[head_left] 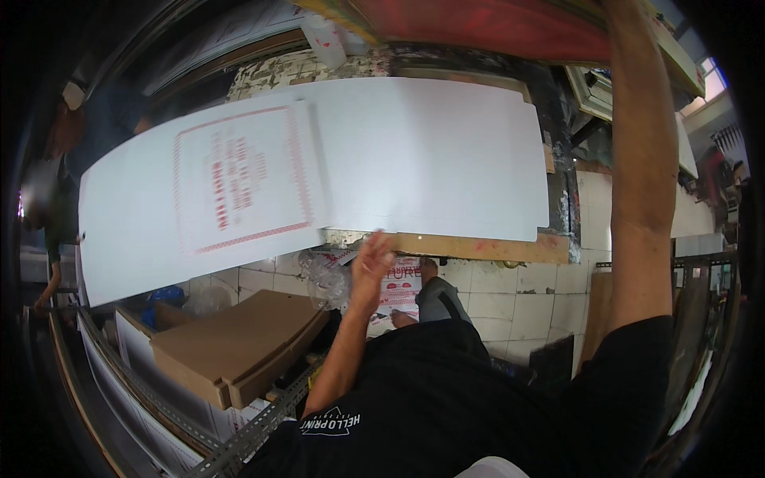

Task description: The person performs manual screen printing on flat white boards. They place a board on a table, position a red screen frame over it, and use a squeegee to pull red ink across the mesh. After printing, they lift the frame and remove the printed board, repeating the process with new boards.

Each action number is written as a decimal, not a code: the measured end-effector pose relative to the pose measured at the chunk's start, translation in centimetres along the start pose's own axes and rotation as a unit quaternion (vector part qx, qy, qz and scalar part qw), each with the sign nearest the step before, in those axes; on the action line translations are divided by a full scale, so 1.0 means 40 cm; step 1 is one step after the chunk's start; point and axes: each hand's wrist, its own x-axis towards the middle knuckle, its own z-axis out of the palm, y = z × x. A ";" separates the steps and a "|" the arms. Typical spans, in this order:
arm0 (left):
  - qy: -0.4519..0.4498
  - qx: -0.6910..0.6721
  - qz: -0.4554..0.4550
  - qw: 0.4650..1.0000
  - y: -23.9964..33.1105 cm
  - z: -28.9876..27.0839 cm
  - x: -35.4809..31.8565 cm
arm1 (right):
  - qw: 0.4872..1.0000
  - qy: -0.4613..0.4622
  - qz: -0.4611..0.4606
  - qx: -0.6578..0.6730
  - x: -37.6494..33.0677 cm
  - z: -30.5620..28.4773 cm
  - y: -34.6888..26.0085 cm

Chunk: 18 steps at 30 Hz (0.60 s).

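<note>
A blank white sheet (446, 159) lies on the worktable (510, 245), its left edge overlapped by or meeting a white printed sheet (127, 215) with a red border and red print. That printed sheet is a little blurred and reaches out past the table on the left. My left hand (374, 259) is at the table's near edge, by the corner where the sheets meet; its fingers look loosely apart and hold nothing I can see. My right arm stretches up to a raised red screen (486, 28) in a frame; that hand is cut off by the top edge.
At the far left another person (52, 207) stands near the printed sheet's end. Below it, a brown cardboard stack (239, 334) lies by a metal rack rail (255, 430). Clear plastic (323, 279) hangs by the table edge. A white container (324, 41) stands behind the sheets.
</note>
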 end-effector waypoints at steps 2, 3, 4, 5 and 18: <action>0.151 -0.027 0.008 0.988 0.007 -0.032 0.049 | 1.000 -0.003 -0.013 0.017 0.017 0.005 0.038; 0.203 -0.038 0.020 0.978 0.008 -0.066 0.078 | 0.999 -0.033 -0.008 0.018 0.000 -0.004 0.014; 0.258 -0.047 0.034 0.965 0.015 -0.110 0.108 | 0.998 -0.060 -0.003 0.022 -0.023 -0.021 -0.037; 0.293 -0.043 0.033 0.955 0.017 -0.156 0.138 | 0.996 -0.086 0.001 0.024 -0.035 -0.035 -0.066; 0.376 -0.118 0.006 0.919 0.058 -0.258 0.223 | 1.000 -0.002 -0.006 0.027 0.003 0.014 0.008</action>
